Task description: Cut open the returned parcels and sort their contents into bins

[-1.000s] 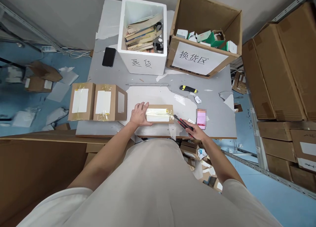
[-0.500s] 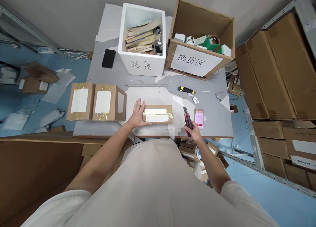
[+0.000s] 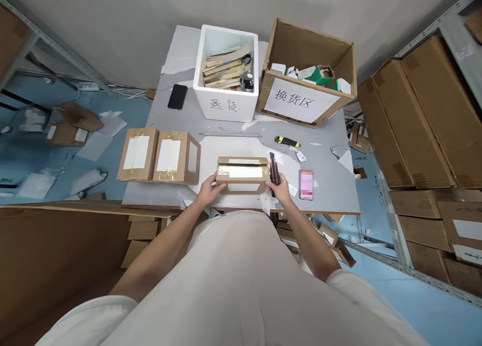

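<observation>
A small cardboard box [image 3: 241,174] with a white label and shiny clear tape is before me on the table, its front side showing. A dark gap runs along its far upper edge. My left hand [image 3: 209,190] grips the left end, the thumb on the front. In my right hand [image 3: 279,188] is a red and black utility knife [image 3: 274,171], pointing away from me, while the fingers also touch the box's right end. To the right of that hand lies a phone with a pink screen [image 3: 306,184].
Two taped cardboard boxes [image 3: 173,157] stand at the left. Behind are a white foam bin [image 3: 226,105] holding books and a large open carton [image 3: 301,99] with small boxes. A yellow-black cutter [image 3: 287,141], crumpled paper [image 3: 300,156] and a black phone [image 3: 177,96] lie about the table.
My right hand has moved left with the utility knife to the box's right end. My left hand has shifted down to its near left corner. The box has tipped, and a gap shows on top.
</observation>
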Demonstrator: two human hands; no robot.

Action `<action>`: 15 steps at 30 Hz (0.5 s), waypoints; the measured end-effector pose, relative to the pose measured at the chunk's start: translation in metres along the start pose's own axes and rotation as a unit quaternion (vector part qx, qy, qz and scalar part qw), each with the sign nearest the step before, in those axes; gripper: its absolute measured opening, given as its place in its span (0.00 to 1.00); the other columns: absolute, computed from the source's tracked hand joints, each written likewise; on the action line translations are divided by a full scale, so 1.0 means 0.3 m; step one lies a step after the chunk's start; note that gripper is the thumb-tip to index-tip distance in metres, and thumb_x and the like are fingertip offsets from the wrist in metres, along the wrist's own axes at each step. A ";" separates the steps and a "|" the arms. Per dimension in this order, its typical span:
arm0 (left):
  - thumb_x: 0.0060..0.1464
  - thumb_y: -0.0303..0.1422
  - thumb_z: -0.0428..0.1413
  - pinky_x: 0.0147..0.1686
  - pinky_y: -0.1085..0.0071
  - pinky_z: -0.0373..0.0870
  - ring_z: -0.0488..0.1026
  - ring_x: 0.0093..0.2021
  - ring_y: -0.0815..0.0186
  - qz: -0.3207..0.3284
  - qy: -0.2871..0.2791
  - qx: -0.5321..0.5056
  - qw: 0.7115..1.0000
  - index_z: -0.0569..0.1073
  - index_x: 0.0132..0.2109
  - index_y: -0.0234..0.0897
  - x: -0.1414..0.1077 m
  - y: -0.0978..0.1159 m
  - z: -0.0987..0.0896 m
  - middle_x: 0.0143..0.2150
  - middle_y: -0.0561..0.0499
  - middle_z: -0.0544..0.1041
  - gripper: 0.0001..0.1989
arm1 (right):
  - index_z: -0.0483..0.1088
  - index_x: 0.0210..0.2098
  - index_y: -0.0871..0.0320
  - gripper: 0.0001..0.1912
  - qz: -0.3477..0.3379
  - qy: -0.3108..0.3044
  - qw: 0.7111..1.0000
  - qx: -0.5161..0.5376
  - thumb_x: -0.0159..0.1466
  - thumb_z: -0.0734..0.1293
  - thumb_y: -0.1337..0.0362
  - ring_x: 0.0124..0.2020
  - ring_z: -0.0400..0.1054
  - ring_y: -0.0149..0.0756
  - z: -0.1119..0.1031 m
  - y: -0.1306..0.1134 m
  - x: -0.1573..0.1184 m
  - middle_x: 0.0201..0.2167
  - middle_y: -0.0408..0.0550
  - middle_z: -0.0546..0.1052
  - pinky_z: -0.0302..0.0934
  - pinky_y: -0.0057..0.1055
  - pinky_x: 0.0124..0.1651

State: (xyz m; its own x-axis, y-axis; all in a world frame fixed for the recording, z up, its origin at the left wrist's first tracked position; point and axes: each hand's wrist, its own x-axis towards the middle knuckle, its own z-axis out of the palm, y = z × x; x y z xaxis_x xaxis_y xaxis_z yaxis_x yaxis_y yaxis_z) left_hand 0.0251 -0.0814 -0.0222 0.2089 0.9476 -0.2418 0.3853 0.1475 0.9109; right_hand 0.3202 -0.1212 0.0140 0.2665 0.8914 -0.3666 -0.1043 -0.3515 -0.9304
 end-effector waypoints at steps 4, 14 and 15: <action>0.52 0.51 0.51 0.44 0.64 0.71 0.73 0.42 0.60 -0.045 0.041 0.072 0.996 0.74 0.53 0.36 0.061 0.032 -0.014 0.48 0.44 0.76 0.28 | 0.61 0.32 0.56 0.20 0.005 0.037 0.998 -0.060 0.50 0.73 0.53 0.16 0.59 0.25 0.025 -0.031 0.049 0.18 0.34 0.66 0.54 0.24 0.18; 0.52 0.43 0.56 0.44 0.66 0.70 0.74 0.43 0.59 -0.134 0.041 0.026 0.990 0.73 0.54 0.39 0.146 -0.021 -0.002 0.48 0.47 0.79 0.24 | 0.61 0.33 0.56 0.20 0.019 0.026 0.999 -0.021 0.49 0.72 0.54 0.21 0.61 0.25 0.061 0.029 0.141 0.26 0.39 0.71 0.60 0.25 0.23; 0.51 0.43 0.56 0.44 0.66 0.70 0.74 0.43 0.60 -0.131 0.038 0.019 0.990 0.72 0.55 0.39 0.140 -0.031 -0.003 0.48 0.48 0.78 0.25 | 0.62 0.34 0.56 0.20 0.017 0.024 0.999 -0.018 0.49 0.72 0.54 0.21 0.62 0.25 0.056 0.037 0.130 0.27 0.40 0.72 0.60 0.26 0.23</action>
State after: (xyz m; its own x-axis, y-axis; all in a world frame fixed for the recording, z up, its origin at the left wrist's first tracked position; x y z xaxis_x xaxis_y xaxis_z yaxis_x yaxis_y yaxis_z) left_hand 0.0297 -0.0427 -0.0404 0.0295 0.8970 -0.4411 0.4520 0.3816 0.8063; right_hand 0.3132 -0.0853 -0.0106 0.3101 0.8641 -0.3965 -0.0799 -0.3919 -0.9166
